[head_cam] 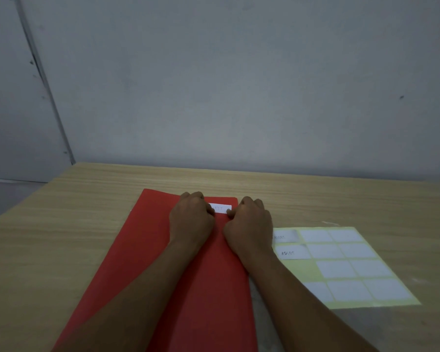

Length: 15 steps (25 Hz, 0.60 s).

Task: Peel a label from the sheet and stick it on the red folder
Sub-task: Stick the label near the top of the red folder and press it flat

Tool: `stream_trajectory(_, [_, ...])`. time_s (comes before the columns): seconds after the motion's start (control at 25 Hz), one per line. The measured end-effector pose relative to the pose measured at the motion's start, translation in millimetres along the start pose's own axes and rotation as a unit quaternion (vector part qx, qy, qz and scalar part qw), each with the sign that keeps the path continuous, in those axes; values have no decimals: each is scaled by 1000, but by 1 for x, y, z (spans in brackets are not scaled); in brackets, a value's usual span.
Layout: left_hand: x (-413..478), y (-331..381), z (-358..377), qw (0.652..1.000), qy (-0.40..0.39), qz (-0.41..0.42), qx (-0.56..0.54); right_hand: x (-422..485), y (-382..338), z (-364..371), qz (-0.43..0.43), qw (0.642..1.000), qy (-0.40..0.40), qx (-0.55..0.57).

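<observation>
The red folder (203, 275) lies lengthwise on the wooden table in front of me. A small white label (221, 208) with faint writing lies flat on the folder near its far right corner. My left hand (192, 219) rests curled on the folder, its thumb pressing the label's left end. My right hand (249, 224) is curled too, with its thumb on the label's right end. To the right lies the yellow-backed label sheet (346, 269) with several white labels; two at its left carry writing, and one spot shows bare backing.
The light wooden table (61, 237) ends at a grey wall along its far edge. Its left edge runs diagonally toward me. A thin pale strip (330, 223) lies just beyond the sheet's far edge.
</observation>
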State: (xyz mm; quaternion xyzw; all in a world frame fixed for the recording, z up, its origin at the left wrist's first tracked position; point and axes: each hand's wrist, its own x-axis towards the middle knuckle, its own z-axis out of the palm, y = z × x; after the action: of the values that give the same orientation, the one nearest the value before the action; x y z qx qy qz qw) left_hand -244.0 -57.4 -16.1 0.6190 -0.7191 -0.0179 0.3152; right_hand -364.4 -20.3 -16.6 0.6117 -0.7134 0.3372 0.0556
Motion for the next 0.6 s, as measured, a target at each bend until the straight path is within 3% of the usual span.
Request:
stream_trajectory(0.12, [1,2,0,998,-32,47,25,2,4,1,-62,996,-64,-28])
stream_trajectory(0.36, [0,-1,0,998,22,-49,20,2,3,4,38,997,-10,-67])
stream_trajectory(0.6, [0,1,1,999,10,9,38,3,6,4,13,994,-67,-83])
